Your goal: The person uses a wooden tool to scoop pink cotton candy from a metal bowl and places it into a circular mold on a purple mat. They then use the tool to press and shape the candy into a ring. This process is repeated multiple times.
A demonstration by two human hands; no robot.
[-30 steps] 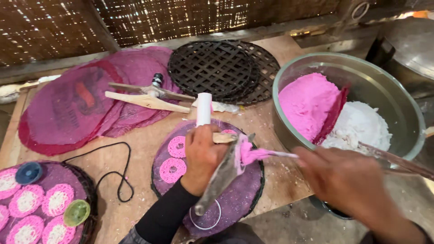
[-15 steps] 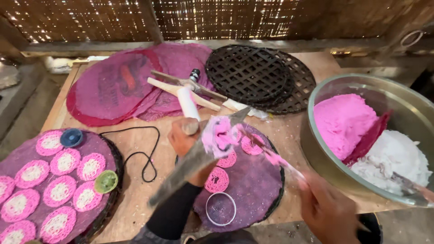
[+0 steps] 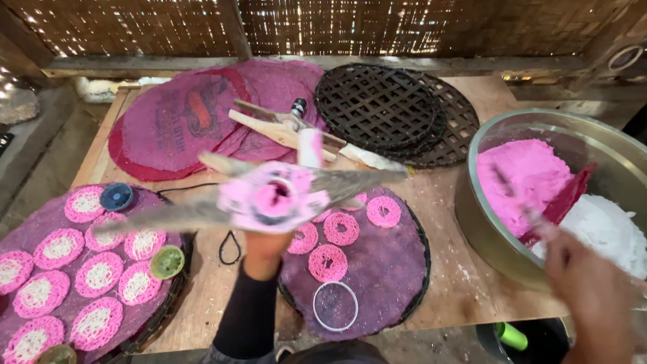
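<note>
My left hand is raised over the table and grips a grey winged hand press smeared with pink dough; the press is blurred. Under it lies a round tray with a purple mat bearing several pink lace rings and a loose metal ring. My right hand is at the lower right and holds a thin stick that reaches into the pink dough in a large metal bowl.
The bowl also holds a white mass and a red spatula. At the left is a tray of pink and white discs with a blue cap and a green cap. Black lattice trays, stacked purple mats and a wooden tool lie behind.
My left hand has lifted the press off the purple mat toward the camera. My right hand has drawn away from the press to the bowl with the stick.
</note>
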